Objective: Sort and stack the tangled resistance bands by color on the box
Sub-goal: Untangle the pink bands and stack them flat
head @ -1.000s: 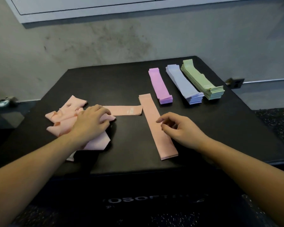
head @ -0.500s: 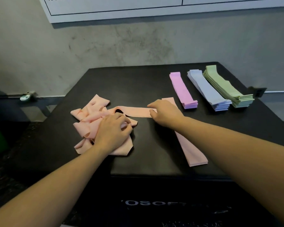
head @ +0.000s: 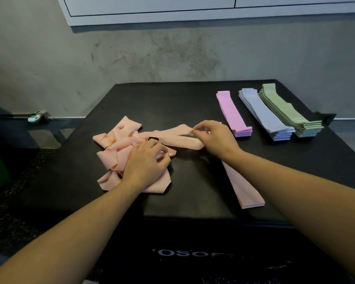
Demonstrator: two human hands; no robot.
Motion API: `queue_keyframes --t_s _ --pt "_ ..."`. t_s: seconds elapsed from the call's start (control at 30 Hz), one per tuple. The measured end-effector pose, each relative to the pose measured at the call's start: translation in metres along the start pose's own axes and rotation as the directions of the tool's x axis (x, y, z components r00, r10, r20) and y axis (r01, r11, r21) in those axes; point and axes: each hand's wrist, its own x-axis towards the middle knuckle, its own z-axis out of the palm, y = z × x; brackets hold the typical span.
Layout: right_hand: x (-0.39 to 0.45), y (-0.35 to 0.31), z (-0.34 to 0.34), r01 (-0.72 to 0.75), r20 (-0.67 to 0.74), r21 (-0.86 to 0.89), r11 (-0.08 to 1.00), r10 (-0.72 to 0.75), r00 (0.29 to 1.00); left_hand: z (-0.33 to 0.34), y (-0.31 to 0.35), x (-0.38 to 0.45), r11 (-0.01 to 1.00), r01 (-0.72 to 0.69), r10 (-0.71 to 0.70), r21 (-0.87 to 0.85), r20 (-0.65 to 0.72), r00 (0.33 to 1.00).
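1. Head view shows the black box [head: 193, 103] as the biggest thing; its top is the surface for all the bands.
2. On the left part of it lies the tangled peach pile [head: 119, 148]. The left hand [head: 146, 162] presses it down with curled fingers, as it did a second ago.
3. Far right stand three finished stacks: green stack [head: 285, 107], blue stack [head: 262, 113], purple stack [head: 232, 111].
4. Near the front edge lies the flat peach stack [head: 246, 189], partly hidden under the right forearm.
5. One peach band [head: 172, 138] now rises from the pile. The right hand [head: 215, 138], which was resting by the peach stack a second ago, has crossed over and pinches its end between narrow fingers.
6. I judge that this band is being pulled free, to go next on the peach stack.
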Motion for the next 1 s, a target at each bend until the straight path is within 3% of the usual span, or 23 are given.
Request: queue_keyframes --t_s 0.1,0.23,0.37,0.43,0.57,0.73,0.87,1.0 --pt "-0.006 -0.01 -0.012 -0.126 -0.061 0.336 0.933 0.155 0.986 -0.002 0.002 -0.001 1.0 -0.001 0.001 -0.002 -0.021 1.0" --pt "-0.017 -0.023 -0.027 -0.322 0.074 0.665 0.673 0.37 0.926 -0.005 0.004 -0.002 1.0 -0.017 0.017 -0.006 -0.009 1.0" --pt "-0.034 -0.036 -0.042 -0.322 0.223 0.835 0.446 0.262 0.939 -0.01 0.008 -0.001 1.0 -0.022 0.023 -0.016 0.022 1.0" --pt "-0.042 -0.043 -0.051 -0.336 0.287 0.853 0.399 0.179 0.941 -0.012 0.01 -0.001 0.999 0.008 -0.006 -0.047 0.034 0.999" --pt "-0.059 -0.056 -0.066 -0.363 0.354 0.742 0.563 0.132 0.926 -0.023 0.015 0.01 0.97 0.186 -0.16 -0.158 0.164 0.973" --pt "-0.077 -0.068 -0.088 -0.287 0.359 0.628 0.723 0.057 0.931 -0.051 0.044 0.028 0.924 0.058 -0.05 -0.379 0.029 0.998" --pt "-0.088 -0.075 -0.1 -0.147 0.308 0.577 0.804 -0.047 0.95 -0.076 0.092 0.03 0.667 0.179 -0.115 -0.723 0.138 0.984" --pt "-0.098 -0.079 -0.114 -0.037 0.237 0.517 0.855 -0.102 0.966 -0.101 0.137 0.017 0.38 0.246 -0.095 -0.892 0.227 0.969"
